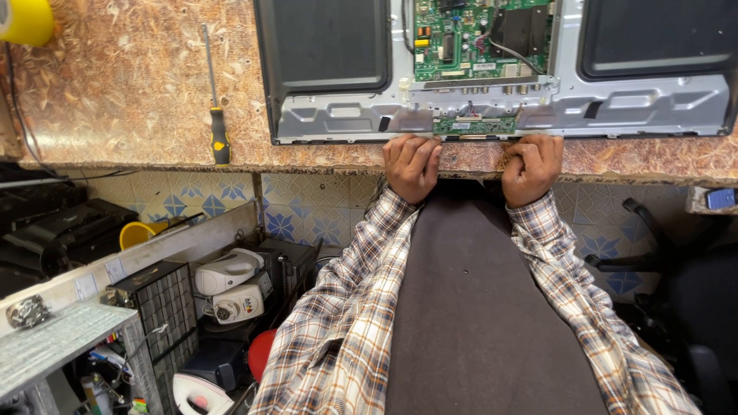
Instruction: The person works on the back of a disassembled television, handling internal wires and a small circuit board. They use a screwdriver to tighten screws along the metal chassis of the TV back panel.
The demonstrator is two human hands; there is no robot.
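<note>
An opened flat-screen television lies face down on the speckled brown worktop, its metal back bare. A green circuit board sits in its middle, and a narrow green strip board runs along its near edge. My left hand and my right hand rest side by side at that near edge, fingers curled over the panel's rim and the edge of the worktop. Whether either hand pinches a small part is hidden by the fingers.
A screwdriver with a yellow and black handle lies left of the television. A yellow roll sits at the far left corner. Below the worktop, shelves hold small appliances and a yellow bowl. A black chair stands at right.
</note>
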